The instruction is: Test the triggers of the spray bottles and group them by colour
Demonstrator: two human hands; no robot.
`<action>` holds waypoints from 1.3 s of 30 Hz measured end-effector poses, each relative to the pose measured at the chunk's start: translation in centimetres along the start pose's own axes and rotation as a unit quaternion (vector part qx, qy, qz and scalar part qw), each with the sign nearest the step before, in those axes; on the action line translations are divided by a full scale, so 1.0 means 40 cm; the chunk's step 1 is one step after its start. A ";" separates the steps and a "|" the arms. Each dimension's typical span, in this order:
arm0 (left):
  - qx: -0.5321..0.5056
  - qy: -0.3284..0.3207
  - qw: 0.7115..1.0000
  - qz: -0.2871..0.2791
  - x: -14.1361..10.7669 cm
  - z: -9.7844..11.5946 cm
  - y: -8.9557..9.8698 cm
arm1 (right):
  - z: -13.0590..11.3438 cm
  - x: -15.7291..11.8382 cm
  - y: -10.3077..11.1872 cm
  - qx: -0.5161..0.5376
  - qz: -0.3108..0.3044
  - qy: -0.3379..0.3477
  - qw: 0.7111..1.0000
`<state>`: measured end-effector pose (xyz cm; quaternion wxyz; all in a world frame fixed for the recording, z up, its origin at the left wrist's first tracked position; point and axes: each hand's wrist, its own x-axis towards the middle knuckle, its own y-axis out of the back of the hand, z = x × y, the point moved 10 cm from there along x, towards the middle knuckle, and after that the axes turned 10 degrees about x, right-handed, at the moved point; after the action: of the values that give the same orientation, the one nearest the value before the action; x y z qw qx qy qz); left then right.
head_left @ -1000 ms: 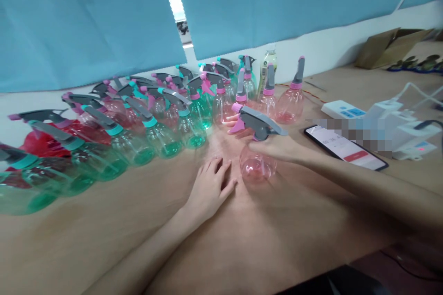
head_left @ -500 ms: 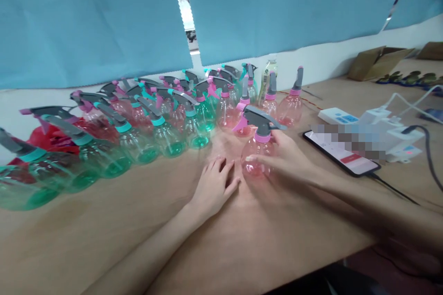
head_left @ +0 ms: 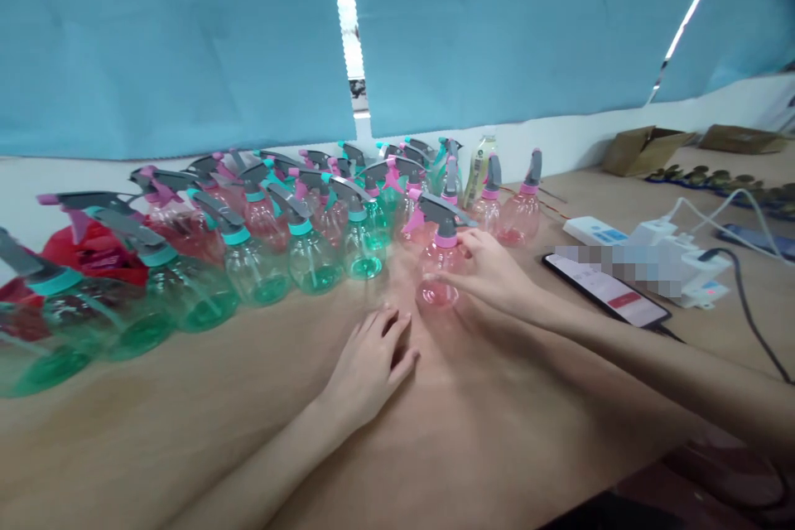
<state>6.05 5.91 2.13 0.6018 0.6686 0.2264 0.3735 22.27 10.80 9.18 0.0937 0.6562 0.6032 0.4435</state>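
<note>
Right hand (head_left: 502, 280): thumb and fingers pinch the pink spray bottle (head_left: 433, 287).
Pink spray bottle: upright on the desk (head_left: 465, 431), near the green bottle (head_left: 364, 250).
Left hand (head_left: 366, 364): palm down, fingers loosely spread.
Toppling hazard: uneven sideways pressure could tip the held bottle into its neighbours.

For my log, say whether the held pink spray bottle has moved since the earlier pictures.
Yes: the held pink bottle has moved left, away from the phone.
</note>
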 end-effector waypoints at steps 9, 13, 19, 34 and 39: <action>-0.025 -0.004 1.000 0.006 -0.014 -0.009 0.002 | 0.005 0.123 -0.077 -0.058 -0.007 -0.086 0.995; -0.025 -0.007 1.000 0.007 -0.015 -0.009 0.001 | 0.014 0.152 -0.092 -0.059 -0.011 -0.081 0.995; -0.022 -0.012 1.000 0.006 -0.017 -0.008 0.000 | 0.020 0.178 -0.111 -0.020 -0.008 -0.058 0.998; -0.013 -0.009 1.000 0.001 -0.017 -0.009 0.007 | 0.019 0.106 -0.037 0.037 -0.015 0.010 0.999; -0.017 -0.006 1.000 0.000 -0.004 -0.012 0.008 | 0.093 0.064 0.075 0.046 -0.009 0.002 0.999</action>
<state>5.51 6.04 2.40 0.6147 0.6603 0.2167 0.3731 26.68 13.81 10.16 0.0666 0.6537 0.6287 0.4158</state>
